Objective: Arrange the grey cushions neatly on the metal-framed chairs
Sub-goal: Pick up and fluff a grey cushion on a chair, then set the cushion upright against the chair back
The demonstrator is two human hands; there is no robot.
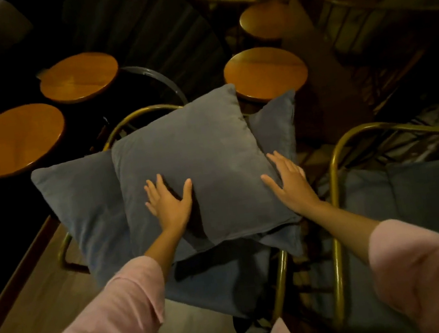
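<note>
A square grey cushion [197,158] lies on top of a pile on the brass-framed chair [131,118] in the middle of the view. Under it another grey cushion [87,203] sticks out to the left, and a third [277,123] shows at the right. A grey seat pad [224,282] lies beneath them. My left hand [168,202] rests flat on the top cushion's near part, fingers spread. My right hand [289,177] lies flat on its right edge, fingers apart. Neither hand grips anything.
A second brass-framed chair [332,166] with a grey seat cushion [416,194] stands at the right. Round wooden stools [13,140] [79,76] [265,72] [264,19] ring the far side. More dark chairs stand at the back. A wooden floor strip [31,288] runs along the left.
</note>
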